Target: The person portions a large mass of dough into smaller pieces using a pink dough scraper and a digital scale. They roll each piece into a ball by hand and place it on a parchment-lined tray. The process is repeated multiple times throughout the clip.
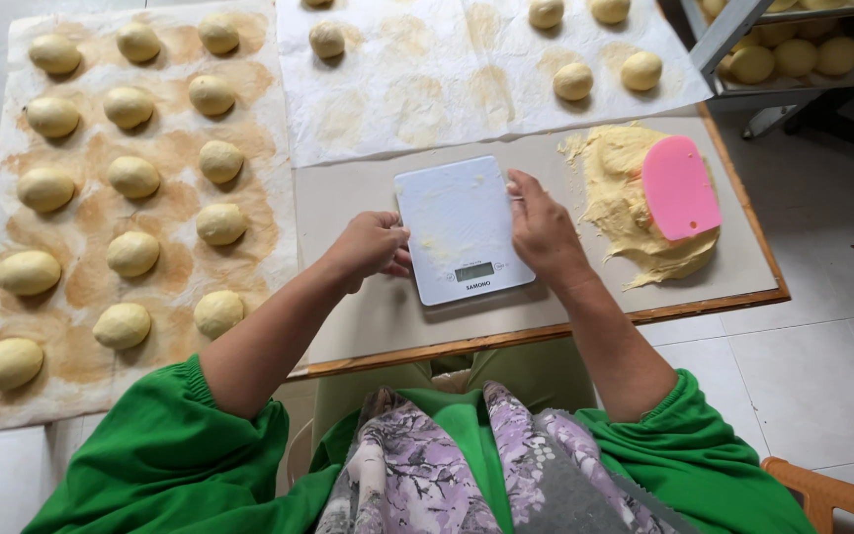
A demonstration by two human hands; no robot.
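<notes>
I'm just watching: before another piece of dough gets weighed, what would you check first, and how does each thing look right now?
1. Scale platform free of dough: ok, only smears.
2. Scale display on and zeroed: cannot tell, too small.
3. Left hand and right hand empty: ok, both rest at the scale's edges.
4. Dough mass within reach: ok, right beside the right hand.
5. Pink scraper handy: ok, lying on the dough mass.
6. Room on the paper sheet for more balls: ok.

Scale [462, 227] at the board's [368, 198] front middle, between both hands. Dough mass [625, 213] at right edge, scraper [681, 186] on it. Dough balls [130, 178] on paper [249, 99] off the left edge.
</notes>
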